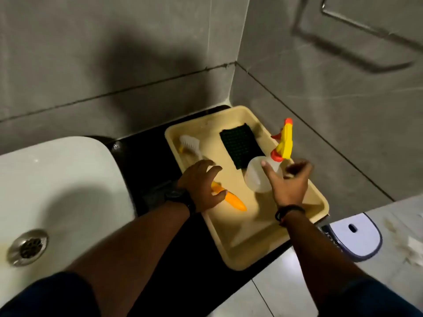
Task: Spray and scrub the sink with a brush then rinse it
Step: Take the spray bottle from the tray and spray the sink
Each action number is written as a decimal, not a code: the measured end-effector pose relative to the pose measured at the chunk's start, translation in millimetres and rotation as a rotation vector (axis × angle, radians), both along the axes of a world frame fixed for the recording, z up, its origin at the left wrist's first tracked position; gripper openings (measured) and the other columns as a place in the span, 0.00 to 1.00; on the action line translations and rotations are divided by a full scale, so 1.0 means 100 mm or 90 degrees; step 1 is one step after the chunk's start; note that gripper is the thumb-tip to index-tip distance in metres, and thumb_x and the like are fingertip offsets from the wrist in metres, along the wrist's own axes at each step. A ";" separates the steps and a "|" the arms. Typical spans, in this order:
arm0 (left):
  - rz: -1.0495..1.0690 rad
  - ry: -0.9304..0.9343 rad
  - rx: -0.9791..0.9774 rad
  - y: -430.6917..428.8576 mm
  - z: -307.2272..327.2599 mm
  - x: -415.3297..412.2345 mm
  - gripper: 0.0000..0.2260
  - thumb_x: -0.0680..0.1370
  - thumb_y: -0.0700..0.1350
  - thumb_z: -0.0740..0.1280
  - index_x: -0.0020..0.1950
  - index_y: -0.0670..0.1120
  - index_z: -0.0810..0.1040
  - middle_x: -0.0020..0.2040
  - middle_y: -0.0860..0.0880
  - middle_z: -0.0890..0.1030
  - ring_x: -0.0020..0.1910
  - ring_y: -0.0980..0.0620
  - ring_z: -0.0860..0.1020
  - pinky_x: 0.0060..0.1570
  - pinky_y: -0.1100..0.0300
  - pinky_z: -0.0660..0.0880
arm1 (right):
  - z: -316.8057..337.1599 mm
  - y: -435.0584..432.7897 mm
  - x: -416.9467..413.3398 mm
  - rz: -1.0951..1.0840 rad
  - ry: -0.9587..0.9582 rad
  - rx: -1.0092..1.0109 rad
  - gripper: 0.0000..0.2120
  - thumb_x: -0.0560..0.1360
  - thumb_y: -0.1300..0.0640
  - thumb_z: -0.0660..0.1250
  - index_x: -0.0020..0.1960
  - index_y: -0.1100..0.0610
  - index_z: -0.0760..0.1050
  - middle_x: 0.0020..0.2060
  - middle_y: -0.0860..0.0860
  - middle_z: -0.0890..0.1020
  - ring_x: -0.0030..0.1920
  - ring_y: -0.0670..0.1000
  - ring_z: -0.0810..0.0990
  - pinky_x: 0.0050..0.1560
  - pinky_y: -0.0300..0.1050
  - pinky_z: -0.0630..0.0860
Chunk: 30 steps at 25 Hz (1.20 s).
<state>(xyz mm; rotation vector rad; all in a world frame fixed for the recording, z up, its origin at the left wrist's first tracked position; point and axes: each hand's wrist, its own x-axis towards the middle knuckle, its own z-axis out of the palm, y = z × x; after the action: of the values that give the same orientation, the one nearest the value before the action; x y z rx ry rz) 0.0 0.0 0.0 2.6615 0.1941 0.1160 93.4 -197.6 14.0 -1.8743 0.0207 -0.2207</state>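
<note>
A white sink (52,179) with a metal drain (28,247) lies at the left. To its right a cream tray (242,252) sits on the black counter. In the tray lie a brush (235,201) with white bristles and an orange handle, a dark green scrub pad (240,145) and a clear spray bottle (256,177) with a yellow and orange trigger head. My left hand (201,184) hovers over the brush's middle, fingers spread, holding nothing. My right hand (290,181) is open just beside the bottle, its fingers blurred and close to the bottle's neck.
Grey tiled walls meet in a corner behind the tray. A metal towel rail (357,26) hangs on the right wall. Below the counter's right edge stands a white bin lid (357,236) on a pale floor.
</note>
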 end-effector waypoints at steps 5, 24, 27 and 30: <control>-0.014 0.030 0.110 0.06 -0.27 0.13 0.31 0.70 0.63 0.61 0.69 0.50 0.65 0.72 0.46 0.66 0.72 0.44 0.61 0.71 0.47 0.59 | -0.05 0.26 0.68 0.185 -0.035 0.027 0.33 0.66 0.57 0.76 0.66 0.48 0.65 0.56 0.45 0.79 0.56 0.41 0.78 0.55 0.34 0.75; 0.456 -0.033 0.114 2.13 0.96 -2.95 0.29 0.72 0.63 0.63 0.69 0.50 0.68 0.70 0.44 0.70 0.69 0.43 0.67 0.66 0.48 0.66 | 1.54 2.25 -1.61 0.762 0.121 -0.109 0.25 0.71 0.74 0.60 0.63 0.55 0.77 0.39 0.59 0.81 0.37 0.60 0.79 0.31 0.50 0.76; 0.525 0.041 0.215 2.40 0.83 -3.98 0.35 0.71 0.65 0.62 0.71 0.47 0.64 0.73 0.41 0.66 0.72 0.41 0.63 0.69 0.46 0.62 | 1.41 2.52 -2.35 0.789 0.225 -0.289 0.21 0.68 0.64 0.62 0.59 0.54 0.79 0.41 0.62 0.84 0.35 0.62 0.81 0.21 0.42 0.71; 0.576 0.136 0.218 2.52 0.58 -4.56 0.41 0.70 0.70 0.57 0.75 0.47 0.54 0.77 0.41 0.56 0.75 0.41 0.53 0.74 0.45 0.53 | 1.31 2.67 -2.84 0.765 0.250 -0.427 0.17 0.64 0.59 0.62 0.50 0.57 0.81 0.32 0.55 0.84 0.25 0.58 0.78 0.22 0.41 0.71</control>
<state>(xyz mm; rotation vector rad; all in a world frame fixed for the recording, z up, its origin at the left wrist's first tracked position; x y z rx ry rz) -456.0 252.3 58.0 2.6808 1.5499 0.1558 -190.8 69.2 144.9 -2.2081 -0.9811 1.0739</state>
